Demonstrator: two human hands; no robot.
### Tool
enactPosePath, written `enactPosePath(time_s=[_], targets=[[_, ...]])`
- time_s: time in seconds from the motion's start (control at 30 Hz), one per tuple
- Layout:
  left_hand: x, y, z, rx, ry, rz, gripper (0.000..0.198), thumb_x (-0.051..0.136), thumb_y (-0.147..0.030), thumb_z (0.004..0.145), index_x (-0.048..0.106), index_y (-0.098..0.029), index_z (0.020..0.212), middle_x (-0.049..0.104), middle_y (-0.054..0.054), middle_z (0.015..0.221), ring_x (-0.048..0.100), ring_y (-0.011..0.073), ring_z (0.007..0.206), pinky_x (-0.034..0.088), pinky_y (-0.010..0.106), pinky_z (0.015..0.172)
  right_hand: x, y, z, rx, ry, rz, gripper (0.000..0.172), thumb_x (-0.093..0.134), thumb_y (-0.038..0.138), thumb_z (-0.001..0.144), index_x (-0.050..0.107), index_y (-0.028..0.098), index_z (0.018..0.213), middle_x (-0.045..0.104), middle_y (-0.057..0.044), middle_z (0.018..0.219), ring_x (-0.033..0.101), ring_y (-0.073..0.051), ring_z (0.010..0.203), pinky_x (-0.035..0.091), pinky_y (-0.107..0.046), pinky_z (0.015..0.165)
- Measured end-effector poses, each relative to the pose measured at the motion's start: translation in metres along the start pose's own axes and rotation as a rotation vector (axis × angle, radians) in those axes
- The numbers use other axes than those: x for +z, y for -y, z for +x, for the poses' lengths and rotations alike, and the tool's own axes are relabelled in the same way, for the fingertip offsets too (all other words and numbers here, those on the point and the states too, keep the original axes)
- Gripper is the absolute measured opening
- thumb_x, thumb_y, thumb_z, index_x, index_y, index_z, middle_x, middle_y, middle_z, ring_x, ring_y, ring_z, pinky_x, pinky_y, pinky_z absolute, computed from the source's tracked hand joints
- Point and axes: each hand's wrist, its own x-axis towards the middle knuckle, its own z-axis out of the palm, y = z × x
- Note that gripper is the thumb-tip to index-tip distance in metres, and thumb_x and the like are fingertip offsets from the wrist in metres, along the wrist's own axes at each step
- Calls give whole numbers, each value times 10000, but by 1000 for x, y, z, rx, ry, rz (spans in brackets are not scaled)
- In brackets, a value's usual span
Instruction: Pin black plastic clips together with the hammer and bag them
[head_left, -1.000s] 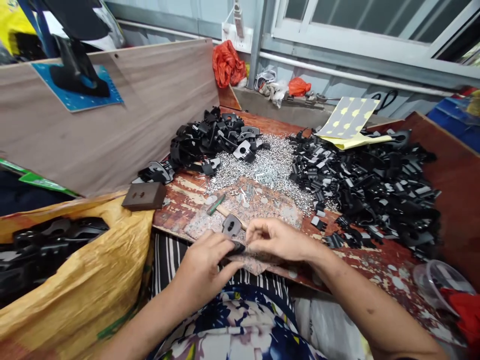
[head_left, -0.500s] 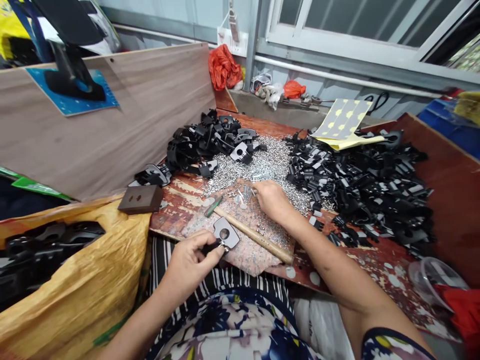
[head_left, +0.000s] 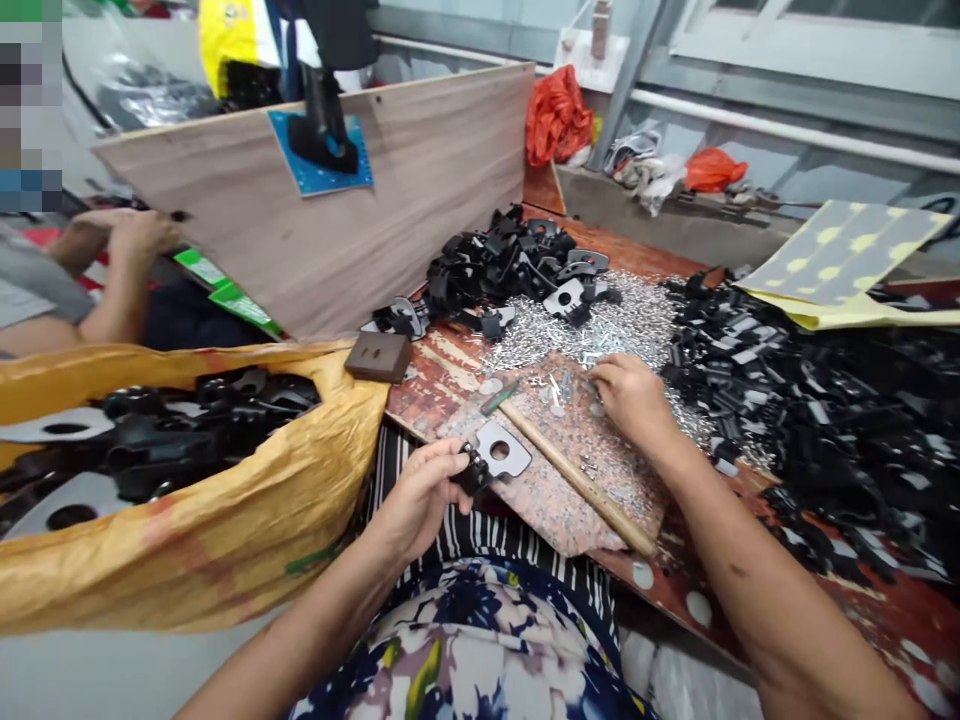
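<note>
My left hand pinches a black bracket with a grey holed plate, held just above the near edge of a stone slab. My right hand reaches forward onto the slab, fingers curled over a few loose silver rivets at the edge of the big rivet heap. A wooden-handled hammer lies across the slab between my hands.
Piles of black clip parts lie at the back and on the right. A yellow sack of finished parts stands left. A wooden board divides off another person's hands. A brown block and yellow sheets lie nearby.
My right hand left the bracket and went forward to the loose rivets. My left hand stayed on the bracket. My head turned left, bringing the sack and the other person into view.
</note>
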Motion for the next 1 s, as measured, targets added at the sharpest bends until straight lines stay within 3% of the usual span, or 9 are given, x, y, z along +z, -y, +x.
enactPosePath(time_s=[0.13,0.3,0.43,0.6,0.73,0.8,0.93,1.0], targets=[[1,0,3,2,-18,-127,264,809,-372,698,714,-138,777,628,19,732,559,114,554,514,221,408,-26,28,-26,-96,-178,332,316,512,135,941,767,283,1056,716,-46,942,660,-206,835,537,-373,752],[12,5,8,-21,-21,-120,340,846,-451,713,717,-139,752,652,27,709,537,99,522,451,186,362,-48,107,-58,-250,-138,590,287,544,120,966,734,296,1091,703,-38,904,655,-190,833,549,-363,702],[16,9,8,-5,-32,-84,347,887,-429,691,696,-139,704,610,-4,650,506,79,496,437,170,361,-40,138,-66,-300,-79,695,222,571,143,979,724,270,1080,683,-29,887,636,-171,830,553,-354,727],[14,12,4,4,-12,-97,351,890,-431,702,712,-136,768,639,-2,666,543,91,509,526,210,427,-29,143,-67,-329,-97,616,211,544,134,988,716,240,1048,651,-35,852,592,-179,805,533,-360,722],[15,15,1,0,-14,-114,361,900,-423,690,708,-128,769,631,-9,652,551,98,508,529,226,443,-34,149,-70,-360,-77,438,234,498,107,988,702,217,1021,623,-54,825,559,-202,798,527,-362,691],[17,17,-1,-5,-30,-126,374,909,-428,674,700,-130,763,629,-13,651,552,98,510,521,226,457,-38,157,-73,-430,-120,296,236,489,108,987,705,202,968,604,-61,776,541,-213,768,536,-372,685],[26,19,-3,-7,-104,-205,362,935,-366,636,683,-133,748,642,-18,699,564,80,594,477,173,534,-40,175,-72,-621,-279,22,295,486,51,957,705,228,870,598,-43,709,521,-208,704,574,-410,867],[30,20,-3,-2,-125,-246,333,929,-323,641,673,-132,734,634,-26,704,554,73,619,460,162,569,-39,178,-68,-652,-318,-17,318,475,41,956,692,240,838,604,-33,703,513,-201,681,575,-403,885]])
